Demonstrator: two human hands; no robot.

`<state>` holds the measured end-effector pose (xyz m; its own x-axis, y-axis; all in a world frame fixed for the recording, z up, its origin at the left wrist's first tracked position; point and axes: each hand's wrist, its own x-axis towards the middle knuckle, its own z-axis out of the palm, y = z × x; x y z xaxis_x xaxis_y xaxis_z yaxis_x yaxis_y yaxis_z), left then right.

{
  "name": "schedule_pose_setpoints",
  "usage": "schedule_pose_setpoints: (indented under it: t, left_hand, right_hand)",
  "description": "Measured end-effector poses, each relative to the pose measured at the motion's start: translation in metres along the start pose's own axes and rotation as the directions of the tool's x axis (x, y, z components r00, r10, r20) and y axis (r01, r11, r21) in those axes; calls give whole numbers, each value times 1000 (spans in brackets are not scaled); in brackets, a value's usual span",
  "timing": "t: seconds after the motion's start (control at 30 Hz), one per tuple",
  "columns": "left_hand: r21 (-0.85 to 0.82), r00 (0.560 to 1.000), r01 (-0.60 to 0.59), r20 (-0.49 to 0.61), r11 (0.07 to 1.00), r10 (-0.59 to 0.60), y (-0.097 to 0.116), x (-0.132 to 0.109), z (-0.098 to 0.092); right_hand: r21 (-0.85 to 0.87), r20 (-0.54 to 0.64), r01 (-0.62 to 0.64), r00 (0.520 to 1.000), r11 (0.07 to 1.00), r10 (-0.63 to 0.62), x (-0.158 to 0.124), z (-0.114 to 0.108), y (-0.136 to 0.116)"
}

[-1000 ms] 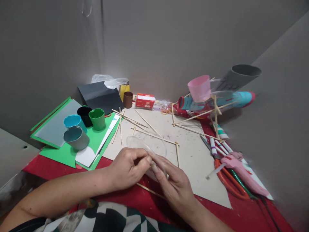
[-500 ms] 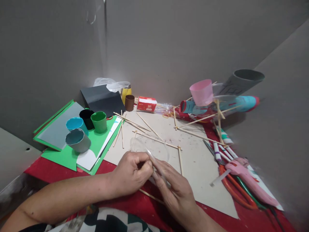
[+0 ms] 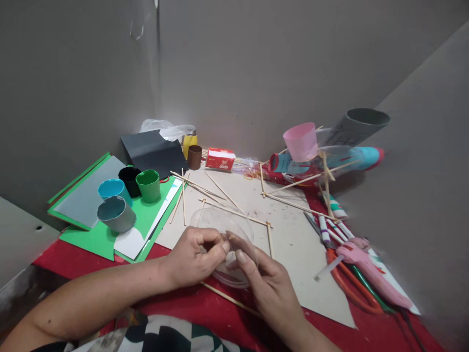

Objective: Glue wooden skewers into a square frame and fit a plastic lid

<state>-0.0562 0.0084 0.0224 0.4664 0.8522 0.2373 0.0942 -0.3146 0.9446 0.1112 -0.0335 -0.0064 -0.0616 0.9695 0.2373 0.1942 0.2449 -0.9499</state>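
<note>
A clear round plastic container [image 3: 240, 220] is between my two hands, low in the middle of the head view. My left hand [image 3: 200, 254] is closed, thumb and forefinger pinched at the container's near side. Wrapped about its right edge is my right hand [image 3: 269, 281], thumb bent towards the left fingertips. The exact spot where the fingertips meet is partly hidden. Behind the container lies a wooden stick frame [image 3: 238, 212] with bound corners. One stick [image 3: 229, 297] runs under my hands.
Paper cups, including a green cup [image 3: 148, 187] and a grey cup [image 3: 117, 215], stand on green sheets at left. On the right are orange-handled scissors [image 3: 353, 291], a pink glue gun [image 3: 377, 274] and a stick structure [image 3: 326, 181] near a pink cup [image 3: 301, 142]. A red box [image 3: 220, 160] sits behind.
The container has turned from nearly edge-on to show its round face. My right hand has opened slightly away from the left. The whole view has shifted a little.
</note>
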Motion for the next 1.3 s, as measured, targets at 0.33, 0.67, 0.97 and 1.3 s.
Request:
schedule_pose_setpoints:
  t: [0.33, 0.67, 0.97, 1.3]
  left_hand:
    - [-2, 930, -34, -366, 999, 31, -5, 12, -27]
    - [-556, 825, 565, 371, 609, -427, -21, 9, -7]
    - [-629, 848, 494, 196, 600, -493, -27, 12, -7]
    - [-578, 882, 444, 147, 685, -448, -32, 6, 1]
  right_hand:
    - [461, -89, -227, 950, 858, 299, 15, -14, -4]
    - [608, -216, -176, 902, 774, 375, 29, -19, 5]
    - [-65, -520, 89, 847, 994, -110, 32, -32, 17]
    - [-721, 81, 375, 881, 583, -466, 21, -17, 16]
